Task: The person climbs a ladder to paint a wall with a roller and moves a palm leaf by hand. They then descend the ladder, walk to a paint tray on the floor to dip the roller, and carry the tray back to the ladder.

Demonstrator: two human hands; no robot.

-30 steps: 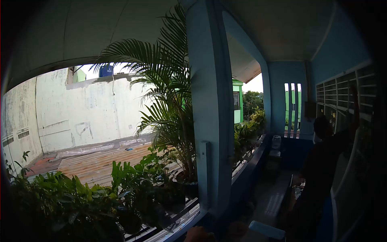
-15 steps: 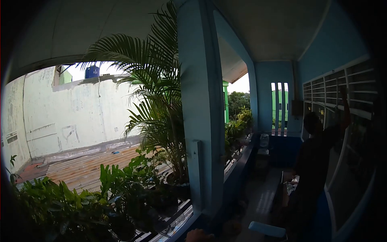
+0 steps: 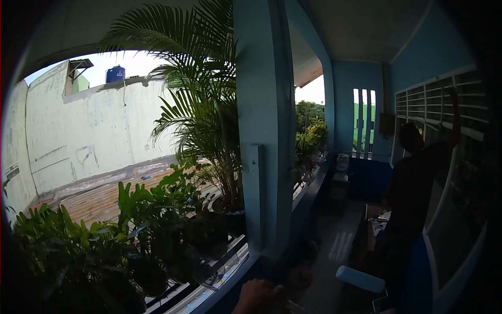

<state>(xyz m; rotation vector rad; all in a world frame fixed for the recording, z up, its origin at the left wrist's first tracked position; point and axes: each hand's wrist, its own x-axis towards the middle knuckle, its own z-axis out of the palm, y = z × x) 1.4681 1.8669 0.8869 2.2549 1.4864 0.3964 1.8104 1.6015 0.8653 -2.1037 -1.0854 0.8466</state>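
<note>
A closed hand, apparently my left hand (image 3: 257, 294), comes up from the bottom edge beside the blue column. Its fingers are curled, and a thin, dim rod (image 3: 294, 305) shows just to its right; shadow hides whether it runs through the grip. Farther right is a paint roller (image 3: 361, 279) with a light blue sleeve, raised above the floor. Its bent wire frame drops out of the picture at the bottom, so the handle is hidden. My right hand is not visible.
A person (image 3: 418, 178) in dark clothes reaches up to the louvered window (image 3: 439, 107) on the right. A blue column (image 3: 264, 131) stands ahead, with potted plants (image 3: 151, 230) along the ledge at left. A water dispenser (image 3: 341, 170) stands at the far end.
The view has tipped down, so the surroundings sit higher or lower edges show more. The roller has come up and right, and more of my left hand and the wire frame shows.
</note>
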